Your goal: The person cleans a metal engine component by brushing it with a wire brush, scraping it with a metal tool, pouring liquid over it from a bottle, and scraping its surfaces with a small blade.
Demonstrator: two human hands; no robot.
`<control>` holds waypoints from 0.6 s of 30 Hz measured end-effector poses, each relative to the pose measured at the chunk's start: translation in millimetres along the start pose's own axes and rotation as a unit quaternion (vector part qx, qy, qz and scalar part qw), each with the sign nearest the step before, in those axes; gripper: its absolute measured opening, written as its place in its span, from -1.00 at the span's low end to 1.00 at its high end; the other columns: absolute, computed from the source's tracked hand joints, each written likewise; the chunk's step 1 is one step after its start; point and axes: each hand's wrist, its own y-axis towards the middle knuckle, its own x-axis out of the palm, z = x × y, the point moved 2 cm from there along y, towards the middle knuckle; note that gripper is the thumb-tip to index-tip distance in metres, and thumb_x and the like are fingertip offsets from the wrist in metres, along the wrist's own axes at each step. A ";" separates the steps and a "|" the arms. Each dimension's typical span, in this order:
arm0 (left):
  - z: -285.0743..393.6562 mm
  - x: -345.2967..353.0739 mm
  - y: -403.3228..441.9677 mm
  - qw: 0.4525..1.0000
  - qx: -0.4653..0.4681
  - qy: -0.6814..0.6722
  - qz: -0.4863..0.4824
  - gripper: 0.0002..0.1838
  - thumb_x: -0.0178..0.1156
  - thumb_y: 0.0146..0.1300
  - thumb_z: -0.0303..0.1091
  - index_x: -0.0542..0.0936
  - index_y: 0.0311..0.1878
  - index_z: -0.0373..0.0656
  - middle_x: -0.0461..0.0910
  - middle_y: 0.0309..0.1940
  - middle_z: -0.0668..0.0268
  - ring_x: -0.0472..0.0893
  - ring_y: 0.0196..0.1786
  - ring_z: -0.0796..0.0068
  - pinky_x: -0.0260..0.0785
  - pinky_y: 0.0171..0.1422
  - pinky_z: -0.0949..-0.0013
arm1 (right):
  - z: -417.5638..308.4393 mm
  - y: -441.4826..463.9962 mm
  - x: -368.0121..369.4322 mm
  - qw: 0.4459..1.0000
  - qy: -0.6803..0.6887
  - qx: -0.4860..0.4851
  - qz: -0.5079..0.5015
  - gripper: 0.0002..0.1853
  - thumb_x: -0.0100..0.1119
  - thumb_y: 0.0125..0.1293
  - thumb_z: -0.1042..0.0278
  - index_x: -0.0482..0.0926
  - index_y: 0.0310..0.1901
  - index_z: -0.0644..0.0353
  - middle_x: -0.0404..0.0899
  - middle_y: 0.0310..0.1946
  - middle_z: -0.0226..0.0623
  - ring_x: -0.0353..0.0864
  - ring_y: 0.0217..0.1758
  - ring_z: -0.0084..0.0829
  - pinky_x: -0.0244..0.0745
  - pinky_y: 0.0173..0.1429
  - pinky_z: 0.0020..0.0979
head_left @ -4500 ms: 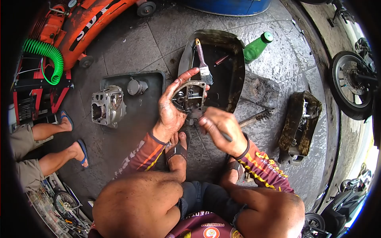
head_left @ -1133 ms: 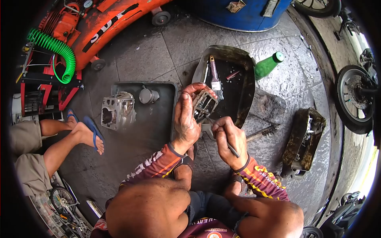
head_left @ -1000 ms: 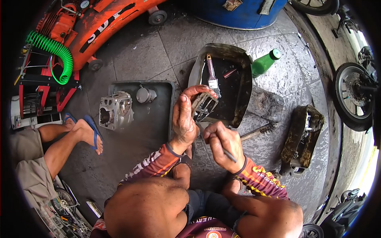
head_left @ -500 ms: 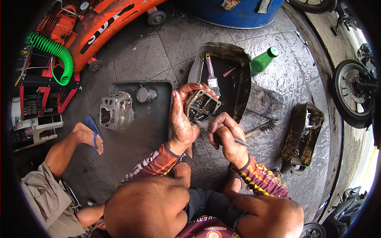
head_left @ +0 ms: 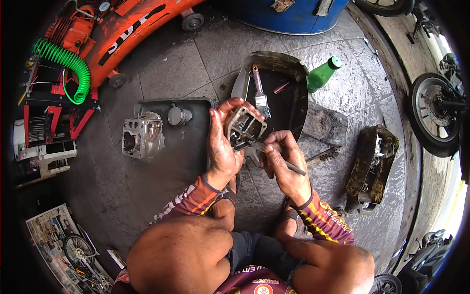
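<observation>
My left hand (head_left: 223,156) is closed around the side of a squarish metal engine cylinder head (head_left: 243,128). Its hollow inside faces up at me, with dark grime in the recesses. Close to its lower right corner, my right hand (head_left: 288,169) pinches a slim grey metal tool (head_left: 296,169). The tool's handle sticks out to the right of the fingers; a flat silvery end (head_left: 252,155) shows on the left, by the cylinder head. Whether that end touches the head I cannot tell. Both hands are smeared with black grease.
A dark tray (head_left: 188,147) holds an engine cylinder block (head_left: 142,136) and a piston (head_left: 179,116). Ahead, a dirty pan (head_left: 299,122) holds a paintbrush (head_left: 258,88). A green bottle (head_left: 324,73) and a grimy casing (head_left: 373,169) stand right; an orange compressor (head_left: 132,39) stands far left.
The other person's sandalled foot and leg at the left have gone out of view. My right hand has shifted slightly, bringing the tool's flat end into sight. The cylinder head has tilted slightly.
</observation>
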 end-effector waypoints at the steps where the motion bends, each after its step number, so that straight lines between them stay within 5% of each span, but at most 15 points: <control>1: 0.2 -2.2 1.9 0.999 -0.018 -0.034 0.034 -0.36 -0.33 0.56 0.21 0.45 0.17 -0.19 0.54 -0.07 0.13 0.58 0.04 0.22 0.47 0.29 -0.03 | 7.0 0.2 -2.7 0.999 0.040 0.023 0.012 -0.84 0.24 0.42 0.39 0.46 -0.21 0.25 0.62 -0.48 -0.39 0.41 -0.56 -0.74 0.27 -0.51 -0.62; 12: -0.9 -10.7 2.6 0.991 -0.056 -0.094 0.074 -0.35 -0.33 0.57 0.19 0.43 0.24 -0.21 0.56 -0.02 0.12 0.60 0.07 0.22 0.48 0.32 -0.02 | 5.0 0.5 -2.6 0.999 -0.025 -0.035 -0.005 -0.85 0.29 0.38 0.38 0.61 -0.19 0.30 0.70 -0.36 -0.38 0.56 -0.44 -0.69 0.45 -0.39 -0.59; 18: 0.1 -10.1 2.2 0.992 -0.061 -0.067 0.085 -0.35 -0.33 0.57 0.20 0.45 0.21 -0.20 0.57 -0.05 0.14 0.61 0.05 0.23 0.51 0.29 0.00 | 1.8 -1.5 -1.0 0.981 -0.174 -0.089 0.002 -0.89 0.12 0.44 0.44 0.48 -0.13 0.29 0.69 -0.39 -0.20 0.72 -0.38 -0.43 0.56 -0.31 -0.41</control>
